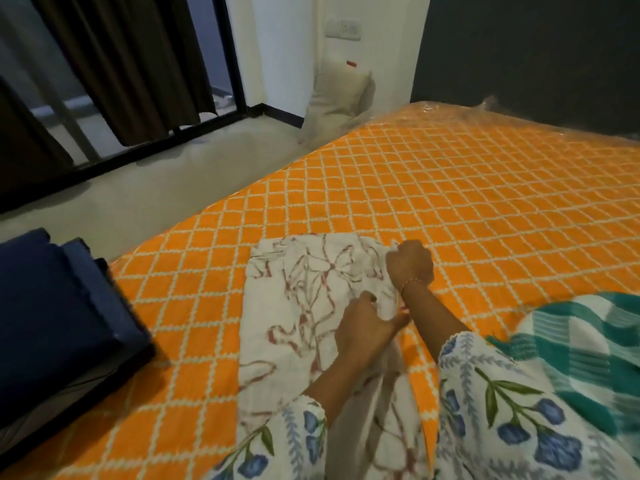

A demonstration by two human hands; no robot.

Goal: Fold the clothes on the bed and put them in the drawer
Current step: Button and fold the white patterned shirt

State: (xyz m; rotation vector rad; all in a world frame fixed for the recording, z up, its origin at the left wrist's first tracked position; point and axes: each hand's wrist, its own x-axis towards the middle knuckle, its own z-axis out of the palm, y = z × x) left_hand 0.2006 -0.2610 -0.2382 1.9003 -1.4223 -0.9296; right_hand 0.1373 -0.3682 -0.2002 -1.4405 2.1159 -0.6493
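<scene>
A white garment with a dark red line pattern [294,306] lies flat on the orange checked bed [450,202], running from the bed's middle toward me. My right hand [410,263] grips the garment's far right corner with curled fingers. My left hand [363,327] pinches the garment's right edge a little nearer to me. A teal and white checked cloth [575,348] lies at the right edge of the view, partly behind my right sleeve. No drawer is in view.
A stack of folded dark blue cloth [59,323] rests on the bed's near left corner. Beyond the bed's left edge is grey floor [173,174], a white pillow [339,95] leaning on the wall, and a dark curtain over a black-framed window [121,64].
</scene>
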